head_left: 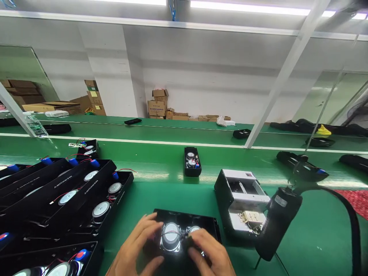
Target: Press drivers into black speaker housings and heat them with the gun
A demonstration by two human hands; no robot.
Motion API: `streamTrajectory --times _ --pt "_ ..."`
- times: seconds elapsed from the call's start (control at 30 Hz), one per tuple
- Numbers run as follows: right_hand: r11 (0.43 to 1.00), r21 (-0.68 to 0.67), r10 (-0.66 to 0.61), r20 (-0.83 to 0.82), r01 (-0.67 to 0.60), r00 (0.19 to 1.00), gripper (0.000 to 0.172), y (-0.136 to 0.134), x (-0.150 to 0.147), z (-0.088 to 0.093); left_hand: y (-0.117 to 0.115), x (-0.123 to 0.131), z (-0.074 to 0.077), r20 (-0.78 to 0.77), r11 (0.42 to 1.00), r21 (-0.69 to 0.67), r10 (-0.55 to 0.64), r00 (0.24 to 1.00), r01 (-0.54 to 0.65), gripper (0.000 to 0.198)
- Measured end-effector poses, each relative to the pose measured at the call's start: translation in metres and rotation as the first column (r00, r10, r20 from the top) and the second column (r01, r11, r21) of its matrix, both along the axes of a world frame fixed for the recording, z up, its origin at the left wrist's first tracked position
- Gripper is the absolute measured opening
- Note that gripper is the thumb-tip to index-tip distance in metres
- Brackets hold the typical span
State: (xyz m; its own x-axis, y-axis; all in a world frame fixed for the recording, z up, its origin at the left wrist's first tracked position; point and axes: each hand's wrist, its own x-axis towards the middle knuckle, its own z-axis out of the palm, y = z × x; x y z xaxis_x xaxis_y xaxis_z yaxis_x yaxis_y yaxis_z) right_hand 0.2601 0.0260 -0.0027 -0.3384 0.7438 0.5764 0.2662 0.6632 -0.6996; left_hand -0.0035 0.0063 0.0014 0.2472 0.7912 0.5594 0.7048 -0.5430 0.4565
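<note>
A black speaker box (188, 218) lies in front of me, with two round silver-backed speakers in it. The left speaker (171, 235) shows well, while my right fingers partly cover the other speaker (194, 229). My left hand (140, 245) is at the box's left side, fingers and thumb apart, holding nothing. Between the speakers, my right hand (211, 255) has its thumb and forefinger closed around a small dark piece (188, 242), too blurred to name. A thin wire crosses the left speaker.
Several black speaker boxes (94, 188) with red wires and blue parts are stacked at left. To the right stand a black-and-white machine (241, 199) and a black cylindrical tool (278, 222) with a cable. Another speaker box (192, 161) lies farther back.
</note>
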Motion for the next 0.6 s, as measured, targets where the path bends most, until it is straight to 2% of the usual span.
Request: streamTrajectory --times 0.07,0.1,0.23,0.33,0.4,0.47,0.6 --pt "1.000 -0.026 0.017 0.048 -0.016 0.999 0.021 0.009 0.005 0.013 0.004 0.001 -0.005 0.035 0.998 -0.057 0.029 0.999 -0.027 0.076" --pt "1.000 -0.005 0.016 0.093 -0.015 0.996 0.022 0.012 0.007 0.016 0.005 0.004 -0.009 0.049 0.997 -0.080 0.026 0.998 -0.022 0.078" --pt "0.986 0.161 -0.017 0.330 -0.039 0.944 0.028 0.015 0.008 0.017 -0.001 0.015 -0.030 0.042 0.999 -0.031 -0.022 0.999 0.023 0.063" --pt "0.974 0.179 0.009 0.577 -0.137 0.817 0.020 0.010 0.006 0.015 -0.016 0.022 -0.041 -0.015 0.999 -0.038 0.006 1.000 -0.006 0.049" --pt "0.959 0.207 0.005 0.672 -0.194 0.741 0.012 0.006 0.004 0.016 -0.025 0.025 -0.044 -0.034 0.998 -0.058 0.003 0.999 -0.005 0.049" --pt "0.949 0.224 -0.004 0.712 -0.221 0.702 0.016 0.003 0.002 0.018 -0.031 0.029 -0.044 -0.049 0.998 -0.054 0.008 0.999 -0.011 0.055" --pt "0.970 0.102 0.056 0.789 -0.221 0.611 0.018 0.000 0.002 0.026 -0.032 0.034 -0.038 -0.143 0.999 -0.040 0.015 0.990 -0.021 0.067"
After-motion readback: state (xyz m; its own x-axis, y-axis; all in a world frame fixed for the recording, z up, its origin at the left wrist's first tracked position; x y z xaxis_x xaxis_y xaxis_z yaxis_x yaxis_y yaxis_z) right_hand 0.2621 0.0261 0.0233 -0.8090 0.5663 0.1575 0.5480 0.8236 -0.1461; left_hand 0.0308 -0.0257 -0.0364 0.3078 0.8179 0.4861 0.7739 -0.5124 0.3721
